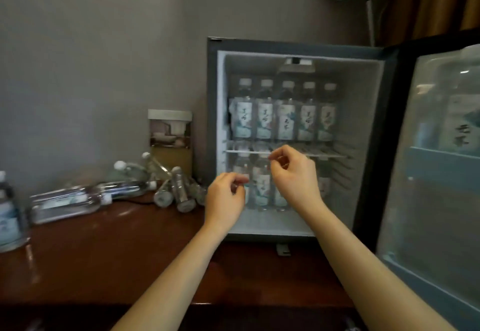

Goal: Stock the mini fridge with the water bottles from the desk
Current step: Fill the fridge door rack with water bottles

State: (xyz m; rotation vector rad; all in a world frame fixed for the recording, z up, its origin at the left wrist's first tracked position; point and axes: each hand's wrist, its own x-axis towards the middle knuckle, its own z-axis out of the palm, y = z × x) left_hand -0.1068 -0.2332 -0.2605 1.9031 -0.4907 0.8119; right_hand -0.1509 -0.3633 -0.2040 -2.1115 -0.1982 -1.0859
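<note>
The fingers of our left hand (225, 201) and right hand (296, 175) curl loosely and grasp nothing we can see. Both hang before the open mini fridge (368, 136), in front of the lower bottles (262, 185) standing under the wire shelf (324, 154). Five upper bottles (285, 112) stand in a row on that shelf. Left of the fridge, loose bottles (179, 188) lie heaped on the desk (117, 252).
</note>
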